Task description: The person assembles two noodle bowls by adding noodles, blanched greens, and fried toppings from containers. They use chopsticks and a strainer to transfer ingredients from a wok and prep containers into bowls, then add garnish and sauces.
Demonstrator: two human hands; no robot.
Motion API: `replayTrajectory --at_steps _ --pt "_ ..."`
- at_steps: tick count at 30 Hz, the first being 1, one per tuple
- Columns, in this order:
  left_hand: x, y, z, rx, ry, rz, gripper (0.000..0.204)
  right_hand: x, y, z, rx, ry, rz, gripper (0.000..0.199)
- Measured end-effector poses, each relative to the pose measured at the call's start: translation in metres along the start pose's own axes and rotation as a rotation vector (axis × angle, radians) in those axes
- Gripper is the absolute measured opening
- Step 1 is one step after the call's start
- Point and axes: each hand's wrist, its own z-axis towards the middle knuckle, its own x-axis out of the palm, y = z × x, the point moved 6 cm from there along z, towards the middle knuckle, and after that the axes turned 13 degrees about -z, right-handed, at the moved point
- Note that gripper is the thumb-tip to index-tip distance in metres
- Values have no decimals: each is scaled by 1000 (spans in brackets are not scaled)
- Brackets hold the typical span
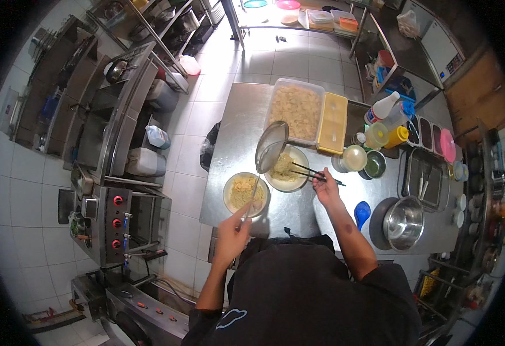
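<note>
My left hand [233,233] is closed round the long handle of a mesh strainer [271,147]. The strainer's basket is tipped up over the far bowl [283,188], partly hiding its left side. Black chopsticks [307,171] are gripped in my right hand [325,188], their tips at the noodles [283,166] in that bowl. A second bowl [227,203], nearer and to the left, also holds noodles [244,191]; the strainer handle crosses above its right edge.
Beyond the bowls stand a large clear tub [268,118] of pale pieces and a yellow-lidded container [332,124]. At right are a steel bowl [404,224], a blue spoon [362,214], a metal tray [414,187] and squeeze bottles [398,136]. A stove [106,225] is at left.
</note>
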Motion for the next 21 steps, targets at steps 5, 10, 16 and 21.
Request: replayTrajectory --at_steps 5,10,16,21 --pt "-7 -38 -14 -33 4 -116 49 52 70 -44 -290 26 -174 26" --pt "-7 -37 -10 12 -17 -3 47 88 100 -71 -573 -49 -704 25" --pt "-8 -23 -7 1 -41 -4 47 83 91 -66 -618 -142 -865 25" --pt "-13 -23 -11 -1 -66 5 47 114 90 -97 -796 -218 -1063 28"
